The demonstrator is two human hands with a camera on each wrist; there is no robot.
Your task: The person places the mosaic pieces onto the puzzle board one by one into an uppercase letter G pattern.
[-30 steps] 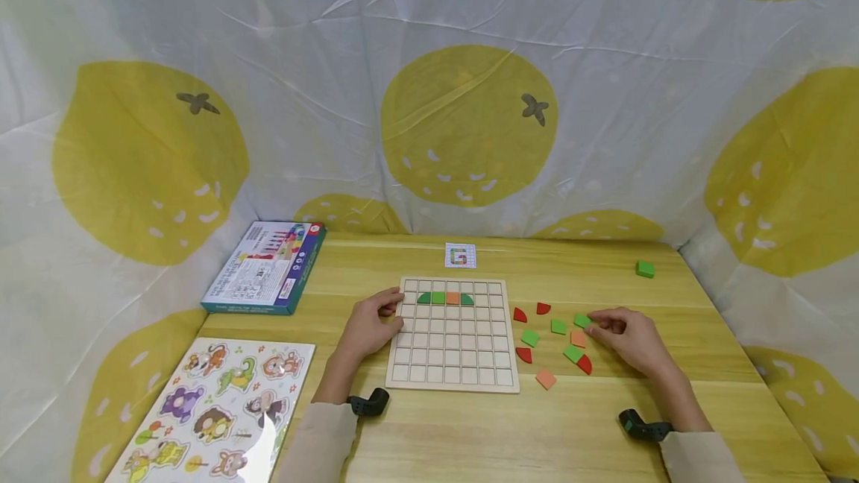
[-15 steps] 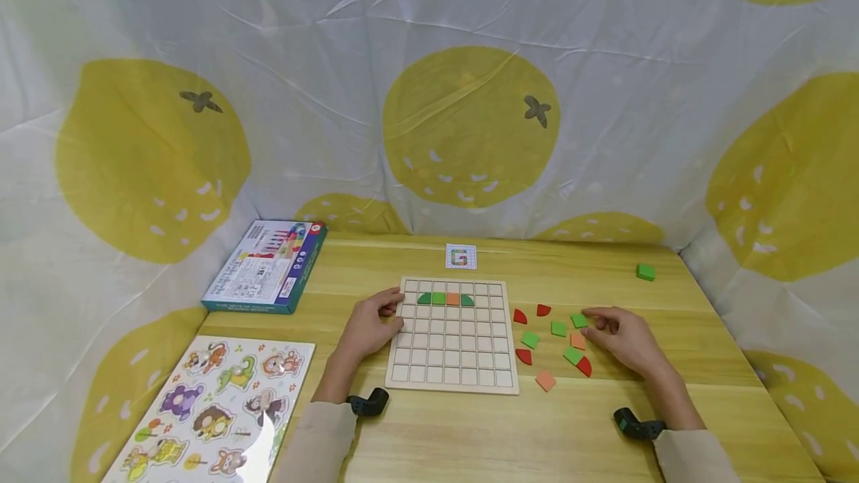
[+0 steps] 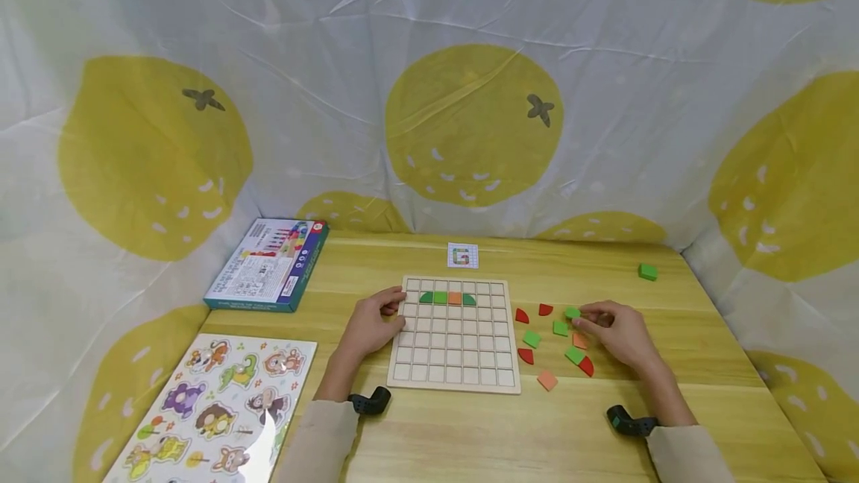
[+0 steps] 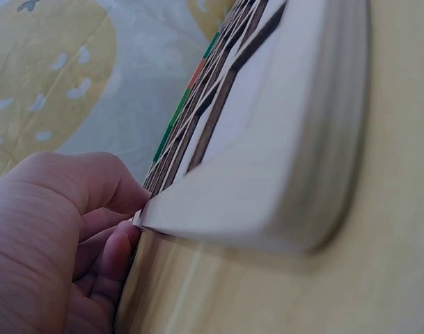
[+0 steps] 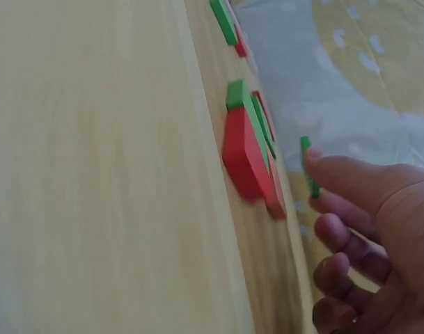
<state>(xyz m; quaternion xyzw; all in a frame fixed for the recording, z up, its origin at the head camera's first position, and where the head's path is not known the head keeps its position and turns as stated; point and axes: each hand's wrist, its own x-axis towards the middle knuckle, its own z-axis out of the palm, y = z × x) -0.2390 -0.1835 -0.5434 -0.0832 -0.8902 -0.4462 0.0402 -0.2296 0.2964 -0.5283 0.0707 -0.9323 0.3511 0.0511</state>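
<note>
A wooden grid board point(image 3: 444, 357) lies on the table, with a row of green and orange pieces in its upper part. My left hand point(image 3: 369, 325) pinches the board's left edge between thumb and fingers, as the left wrist view shows. Right of the board, my right hand point(image 3: 619, 330) holds a green square tile point(image 3: 572, 313) between thumb and fingertips. In the right wrist view that green tile point(image 5: 305, 147) is off the table. Close by lie an orange square tile point(image 3: 579, 340), a green square tile point(image 3: 560, 328) and a red quarter-circle piece point(image 3: 586, 366).
Several other red, green and orange pieces lie between board and right hand. A card point(image 3: 463, 256) with a coloured pattern lies behind the board. At left are a box point(image 3: 267, 263) and an animal picture board point(image 3: 218, 401). A green block point(image 3: 647, 272) sits back right.
My right hand has taken the green square tile off the table and moved slightly left with it. My left hand has stayed at the board's edge.
</note>
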